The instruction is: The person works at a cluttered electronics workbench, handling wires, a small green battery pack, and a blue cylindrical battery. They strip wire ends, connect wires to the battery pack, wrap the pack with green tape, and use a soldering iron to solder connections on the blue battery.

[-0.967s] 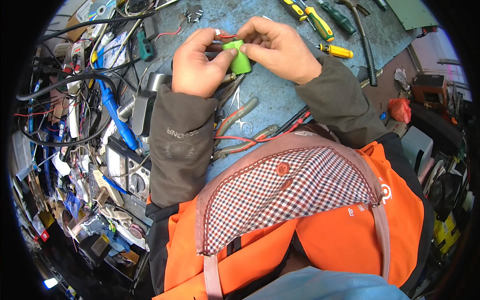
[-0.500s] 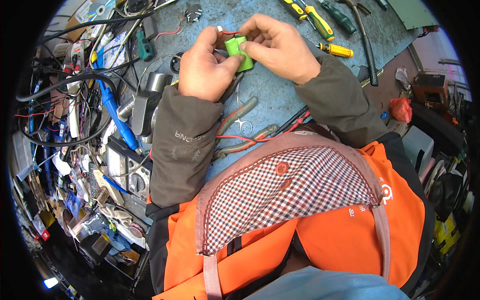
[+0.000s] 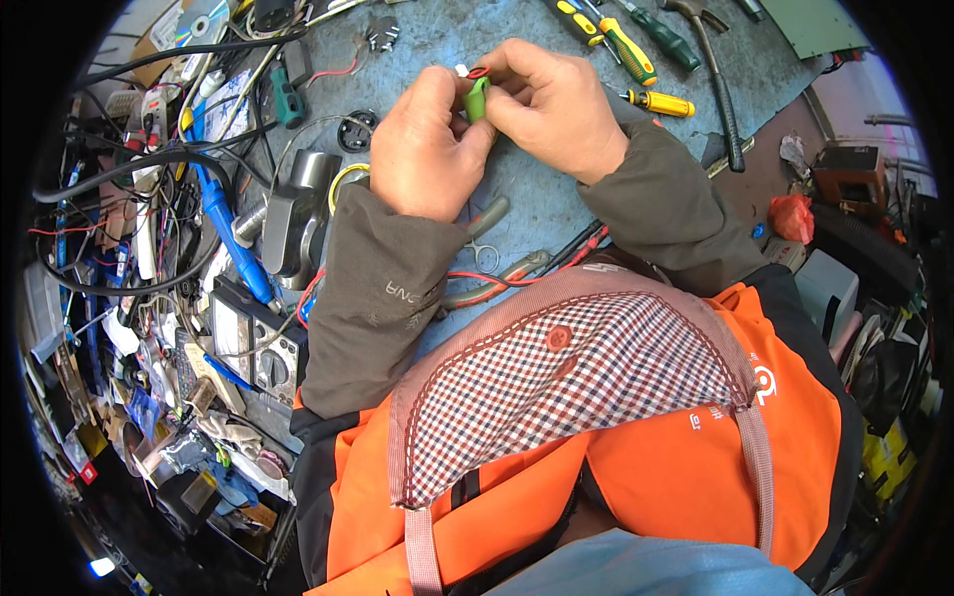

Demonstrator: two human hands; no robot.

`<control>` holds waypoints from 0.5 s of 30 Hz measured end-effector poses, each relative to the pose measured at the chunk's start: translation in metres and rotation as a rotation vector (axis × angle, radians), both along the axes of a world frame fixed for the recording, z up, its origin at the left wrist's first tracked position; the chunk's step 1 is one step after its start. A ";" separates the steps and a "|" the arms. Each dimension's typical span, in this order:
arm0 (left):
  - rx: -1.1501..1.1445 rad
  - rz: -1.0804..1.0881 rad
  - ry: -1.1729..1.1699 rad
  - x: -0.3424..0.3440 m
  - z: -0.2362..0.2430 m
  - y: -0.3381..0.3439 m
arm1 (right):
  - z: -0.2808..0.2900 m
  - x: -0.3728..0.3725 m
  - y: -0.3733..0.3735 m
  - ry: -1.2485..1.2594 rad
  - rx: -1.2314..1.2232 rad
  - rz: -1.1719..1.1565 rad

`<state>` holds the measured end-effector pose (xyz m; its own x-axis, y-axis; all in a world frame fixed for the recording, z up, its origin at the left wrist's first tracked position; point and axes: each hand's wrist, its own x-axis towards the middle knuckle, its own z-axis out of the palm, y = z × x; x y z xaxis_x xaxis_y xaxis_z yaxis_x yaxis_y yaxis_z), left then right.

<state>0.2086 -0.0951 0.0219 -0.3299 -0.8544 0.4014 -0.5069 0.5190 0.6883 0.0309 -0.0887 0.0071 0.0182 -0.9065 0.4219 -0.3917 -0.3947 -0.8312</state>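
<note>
Between my two hands, above the workbench, is a small green battery pack point(image 3: 476, 100). My left hand point(image 3: 427, 149) pinches it from the left, with the thumb on its near end. From the right, the fingers and thumb of my right hand point(image 3: 558, 111) close on it near its top. A short red and black wire lead point(image 3: 479, 73) bends at its far end, beside a small white connector point(image 3: 461, 71). My fingers cover much of the pack. Closer to me lie pliers with grey and red handles point(image 3: 490, 216) and a metal finger ring point(image 3: 486, 260) of a scissor-like tool.
Screwdrivers point(image 3: 631, 50) and a hammer point(image 3: 717, 79) lie at the far right of the blue bench point(image 3: 556, 214). Left of my arm stand a dark metallic device point(image 3: 298, 219), a blue soldering iron point(image 3: 231, 233) and a multimeter point(image 3: 273, 363), amid tangled cables and clutter.
The green battery pack has turned, showing a narrower side. My left hand has moved right, toward my right hand, and covers more of it. A round black part left of my hand is now uncovered.
</note>
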 end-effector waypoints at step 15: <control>0.138 -0.021 0.083 -0.001 -0.003 -0.004 | -0.013 0.000 -0.005 -0.181 0.051 0.046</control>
